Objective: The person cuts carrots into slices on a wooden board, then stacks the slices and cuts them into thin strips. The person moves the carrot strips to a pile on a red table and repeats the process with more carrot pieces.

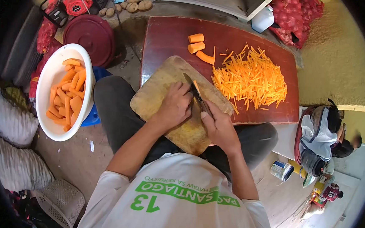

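Note:
On a worn wooden cutting board [152, 93], my right hand [221, 127] grips a dark-bladed knife [195, 92] by its handle, the blade pointing away from me. Close to the left side of the blade, my left hand [176, 105] rests with curled fingers; whatever lies beneath them is hidden. A small carrot piece [197, 87] shows against the blade's right side. A large heap of carrot strips [253, 78] lies on the red table [166, 33] to the right of the board. Several cut carrot chunks [196, 47] sit beyond the board.
A white basin [43, 93] of peeled carrots [66, 94] stands at my left, beside a dark red lidded tub [89, 39]. Sacks [13, 116] and a plastic crate [60, 200] are further left. Red net bags [293, 18] stand at the back right. Other people [332, 192] are at the far right.

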A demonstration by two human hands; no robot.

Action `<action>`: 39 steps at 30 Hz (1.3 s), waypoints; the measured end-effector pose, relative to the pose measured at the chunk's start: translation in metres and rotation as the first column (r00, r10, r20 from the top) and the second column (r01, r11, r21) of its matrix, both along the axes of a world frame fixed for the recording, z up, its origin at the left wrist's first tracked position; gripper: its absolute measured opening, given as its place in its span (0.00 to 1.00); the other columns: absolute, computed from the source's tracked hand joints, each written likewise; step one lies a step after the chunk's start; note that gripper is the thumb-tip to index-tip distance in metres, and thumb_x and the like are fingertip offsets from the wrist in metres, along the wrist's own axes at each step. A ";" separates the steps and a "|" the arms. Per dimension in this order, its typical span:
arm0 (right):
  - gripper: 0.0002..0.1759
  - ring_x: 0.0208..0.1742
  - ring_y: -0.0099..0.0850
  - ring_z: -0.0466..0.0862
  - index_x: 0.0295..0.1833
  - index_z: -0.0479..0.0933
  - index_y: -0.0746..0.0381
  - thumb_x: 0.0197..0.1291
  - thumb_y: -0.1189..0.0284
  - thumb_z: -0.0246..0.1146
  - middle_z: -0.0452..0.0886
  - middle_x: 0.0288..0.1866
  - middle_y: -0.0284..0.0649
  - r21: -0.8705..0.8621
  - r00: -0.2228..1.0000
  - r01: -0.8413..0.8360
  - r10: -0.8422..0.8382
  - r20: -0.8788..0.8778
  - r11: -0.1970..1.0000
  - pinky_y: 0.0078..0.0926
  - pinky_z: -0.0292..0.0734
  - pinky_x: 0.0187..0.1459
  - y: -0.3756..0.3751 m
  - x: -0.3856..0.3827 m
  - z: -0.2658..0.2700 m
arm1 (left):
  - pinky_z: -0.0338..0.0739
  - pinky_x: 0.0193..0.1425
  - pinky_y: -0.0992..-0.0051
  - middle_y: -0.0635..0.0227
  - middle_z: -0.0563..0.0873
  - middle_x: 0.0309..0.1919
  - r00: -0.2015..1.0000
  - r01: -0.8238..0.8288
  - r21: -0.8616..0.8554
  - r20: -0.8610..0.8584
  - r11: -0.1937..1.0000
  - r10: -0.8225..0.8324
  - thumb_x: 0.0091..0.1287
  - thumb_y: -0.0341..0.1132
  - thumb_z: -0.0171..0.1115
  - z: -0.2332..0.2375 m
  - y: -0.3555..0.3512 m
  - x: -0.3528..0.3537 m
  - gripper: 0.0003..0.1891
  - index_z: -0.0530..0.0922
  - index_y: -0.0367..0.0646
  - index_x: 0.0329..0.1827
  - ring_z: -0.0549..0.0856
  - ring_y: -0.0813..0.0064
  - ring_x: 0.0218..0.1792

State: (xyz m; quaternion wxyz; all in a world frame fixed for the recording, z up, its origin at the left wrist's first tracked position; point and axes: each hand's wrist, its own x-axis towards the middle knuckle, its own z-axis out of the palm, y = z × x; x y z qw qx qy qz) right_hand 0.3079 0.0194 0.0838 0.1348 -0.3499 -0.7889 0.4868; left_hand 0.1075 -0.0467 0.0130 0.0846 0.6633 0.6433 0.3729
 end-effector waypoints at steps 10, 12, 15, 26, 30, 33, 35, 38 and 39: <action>0.25 0.51 0.56 0.93 0.77 0.77 0.69 0.82 0.68 0.63 0.89 0.48 0.63 -0.042 0.998 0.017 -0.014 0.055 0.999 0.45 0.85 0.55 -0.004 0.005 0.001 | 0.75 0.59 0.51 0.51 0.79 0.46 0.999 -0.023 0.044 -0.021 0.999 0.024 0.53 0.26 0.74 0.002 -0.002 0.001 0.11 0.86 0.32 0.38 0.79 0.46 0.52; 0.26 0.52 0.55 0.93 0.78 0.76 0.68 0.82 0.68 0.64 0.89 0.48 0.63 0.005 0.998 0.007 -0.007 0.062 1.000 0.45 0.85 0.56 -0.003 0.001 0.000 | 0.75 0.59 0.51 0.51 0.79 0.46 0.999 -0.034 0.030 -0.005 0.999 0.034 0.52 0.25 0.73 0.000 -0.001 0.001 0.10 0.85 0.32 0.37 0.79 0.46 0.52; 0.26 0.52 0.55 0.93 0.78 0.76 0.68 0.81 0.69 0.65 0.89 0.49 0.63 -0.017 0.999 0.032 -0.032 0.023 0.999 0.44 0.85 0.56 -0.006 0.002 0.009 | 0.76 0.57 0.52 0.51 0.79 0.45 0.998 -0.045 0.049 0.035 0.998 0.043 0.54 0.23 0.73 -0.001 0.000 -0.002 0.09 0.84 0.31 0.37 0.80 0.45 0.50; 0.31 0.47 0.51 0.94 0.77 0.80 0.65 0.69 0.75 0.75 0.93 0.55 0.55 0.463 0.989 -0.145 0.126 0.072 0.874 0.40 0.91 0.47 -0.018 0.036 -0.002 | 0.82 0.62 0.65 0.56 0.88 0.50 0.836 -0.249 0.132 0.530 0.959 0.145 0.65 0.16 0.70 -0.005 0.001 -0.023 0.15 0.90 0.35 0.54 0.89 0.58 0.55; 0.32 0.42 0.50 0.93 0.75 0.81 0.63 0.66 0.72 0.77 0.92 0.47 0.49 0.545 0.968 -0.236 0.146 0.204 0.805 0.44 0.89 0.43 -0.023 0.037 -0.004 | 0.78 0.72 0.62 0.57 0.87 0.56 0.916 -0.077 0.079 0.399 0.994 0.039 0.62 0.22 0.77 0.027 0.007 -0.033 0.21 0.91 0.41 0.60 0.86 0.55 0.63; 0.31 0.38 0.47 0.91 0.75 0.81 0.62 0.67 0.70 0.76 0.88 0.41 0.45 0.597 0.953 -0.298 0.199 0.228 0.745 0.44 0.88 0.40 -0.025 0.032 -0.001 | 0.65 0.82 0.49 0.60 0.85 0.63 0.990 0.081 -0.100 0.127 0.992 -0.068 0.57 0.34 0.86 0.046 0.017 -0.020 0.27 0.91 0.50 0.63 0.79 0.50 0.72; 0.31 0.36 0.46 0.90 0.75 0.80 0.62 0.68 0.69 0.76 0.86 0.38 0.44 0.621 0.949 -0.311 0.193 0.250 0.720 0.44 0.87 0.39 -0.025 0.032 -0.003 | 0.64 0.81 0.47 0.60 0.85 0.65 0.999 0.051 -0.114 -0.011 0.992 -0.053 0.57 0.36 0.86 0.043 0.030 -0.013 0.27 0.91 0.51 0.62 0.79 0.51 0.73; 0.31 0.35 0.45 0.90 0.76 0.80 0.62 0.69 0.69 0.75 0.86 0.38 0.43 0.627 0.953 -0.296 0.180 0.243 0.721 0.44 0.87 0.38 -0.027 0.031 -0.004 | 0.64 0.79 0.46 0.60 0.85 0.65 0.977 0.002 -0.025 -0.212 1.000 -0.008 0.57 0.38 0.87 0.028 0.049 -0.018 0.26 0.92 0.50 0.61 0.78 0.51 0.73; 0.31 0.35 0.45 0.90 0.76 0.80 0.62 0.69 0.69 0.75 0.86 0.39 0.43 0.624 0.956 -0.289 0.178 0.235 0.726 0.43 0.87 0.38 -0.027 0.032 -0.003 | 0.64 0.78 0.45 0.60 0.85 0.65 0.962 -0.012 0.025 -0.273 1.000 0.019 0.57 0.39 0.87 0.027 0.052 -0.020 0.26 0.92 0.50 0.60 0.78 0.51 0.72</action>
